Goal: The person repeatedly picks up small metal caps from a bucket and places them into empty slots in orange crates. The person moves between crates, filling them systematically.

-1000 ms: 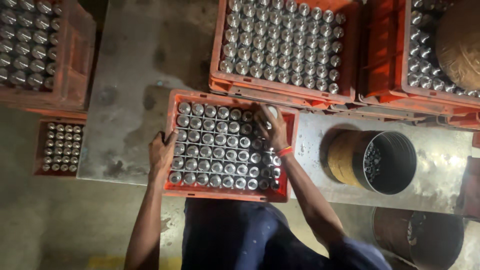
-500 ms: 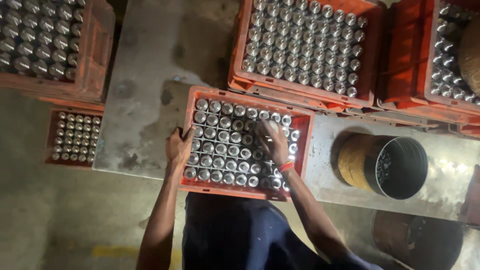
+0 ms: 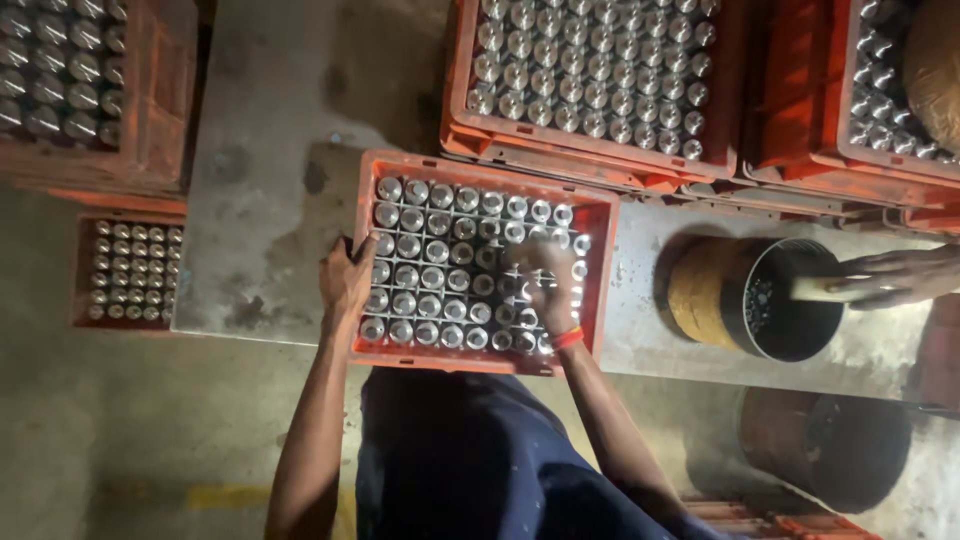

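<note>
An orange plastic crate filled with several rows of shiny metal cylinders sits on a grey metal table right in front of me. My left hand grips the crate's left wall. My right hand, with an orange band on the wrist, lies flat on the cylinders in the right half of the crate; whether it holds one I cannot tell.
More orange crates of cylinders stand behind, at the far right, upper left and lower on the left. Another person's hand reaches over a dark round tin; a second tin stands below.
The view has shifted, so the crate sits further right and lower in frame. My right hand slid down over the cylinders. Another person's hand has appeared at the tin.
</note>
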{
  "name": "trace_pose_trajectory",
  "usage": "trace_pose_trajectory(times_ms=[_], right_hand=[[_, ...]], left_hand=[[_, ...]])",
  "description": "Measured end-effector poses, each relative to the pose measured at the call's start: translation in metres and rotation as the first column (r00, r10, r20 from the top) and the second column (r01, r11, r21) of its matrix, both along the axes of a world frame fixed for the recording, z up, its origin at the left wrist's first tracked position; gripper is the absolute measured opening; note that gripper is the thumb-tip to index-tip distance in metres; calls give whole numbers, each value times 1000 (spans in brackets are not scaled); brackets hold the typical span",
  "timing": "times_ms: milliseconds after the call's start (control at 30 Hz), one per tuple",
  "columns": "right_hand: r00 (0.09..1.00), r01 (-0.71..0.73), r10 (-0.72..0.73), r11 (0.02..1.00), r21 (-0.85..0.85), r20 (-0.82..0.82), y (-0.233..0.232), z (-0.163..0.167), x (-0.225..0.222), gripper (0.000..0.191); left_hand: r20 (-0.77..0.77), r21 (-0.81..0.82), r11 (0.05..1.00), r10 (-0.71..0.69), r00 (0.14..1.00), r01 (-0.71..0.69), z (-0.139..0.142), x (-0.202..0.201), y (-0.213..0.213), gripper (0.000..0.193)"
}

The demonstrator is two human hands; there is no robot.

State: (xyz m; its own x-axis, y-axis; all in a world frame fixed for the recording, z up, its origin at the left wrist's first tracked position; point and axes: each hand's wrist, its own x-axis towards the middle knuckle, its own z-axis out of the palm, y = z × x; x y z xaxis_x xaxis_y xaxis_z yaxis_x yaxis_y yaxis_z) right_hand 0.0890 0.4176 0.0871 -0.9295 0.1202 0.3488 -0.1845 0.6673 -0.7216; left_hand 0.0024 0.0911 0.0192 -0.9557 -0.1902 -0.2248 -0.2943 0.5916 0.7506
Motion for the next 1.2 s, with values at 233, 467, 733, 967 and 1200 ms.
trace_pose_trajectory(times_ms=[233, 467, 733, 967, 1200], right_hand=[[976, 157, -177, 975, -157, -128, 13, 23, 16, 58], [989, 87, -89, 996, -26, -120, -6, 23, 42, 58], [987, 154, -157, 983, -98, -22, 0, 20, 59, 50], [988, 146, -142, 986, 76, -55, -15, 30, 90, 51], [991, 134, -127, 965, -224, 47, -13, -9, 106, 51]], left_hand=[[10, 1, 1000, 9, 1000, -9, 6, -1, 1, 54], [-58, -22, 1000, 6, 998, -8, 6, -2, 2, 56], [30, -7, 1000, 14, 999, -14, 9, -2, 2, 55], [-26, 44, 999, -16, 1000, 17, 9, -1, 0, 52], [30, 15, 1000, 11, 999, -11, 8, 0, 4, 55]])
